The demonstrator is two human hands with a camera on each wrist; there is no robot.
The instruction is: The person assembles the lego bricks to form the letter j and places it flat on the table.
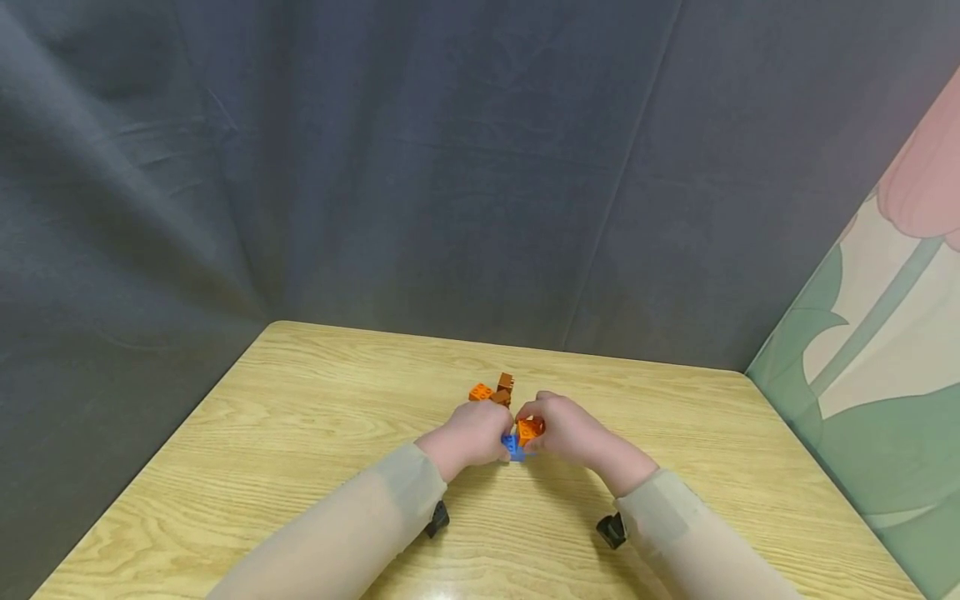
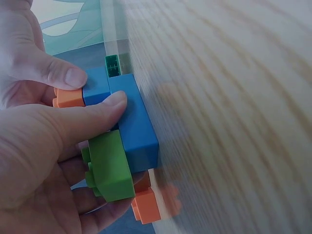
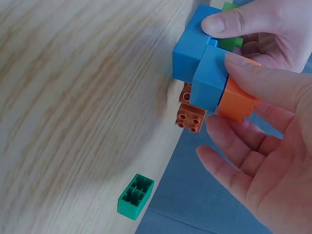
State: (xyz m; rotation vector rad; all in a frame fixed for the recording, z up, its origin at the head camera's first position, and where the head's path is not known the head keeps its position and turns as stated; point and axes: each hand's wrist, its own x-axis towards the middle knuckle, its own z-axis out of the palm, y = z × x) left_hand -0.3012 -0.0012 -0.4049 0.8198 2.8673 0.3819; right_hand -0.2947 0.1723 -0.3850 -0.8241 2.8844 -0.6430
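Note:
Both hands meet over the middle of the table (image 1: 300,433) and share one brick assembly (image 1: 521,439). My left hand (image 1: 468,433) grips a large blue brick (image 2: 139,129) with a green brick (image 2: 111,168) on it, thumb pressed on the blue face. My right hand (image 1: 570,429) pinches a second blue brick (image 3: 210,78) with an orange brick (image 3: 236,101) attached, right beside the first. The two blue bricks touch. Whether they are locked together I cannot tell.
Loose orange and brown bricks (image 1: 491,390) lie just behind the hands. A small green brick (image 3: 135,196) sits on the wood near them. A dark curtain (image 1: 450,167) hangs behind the table, and a flowered wall (image 1: 885,333) stands to the right.

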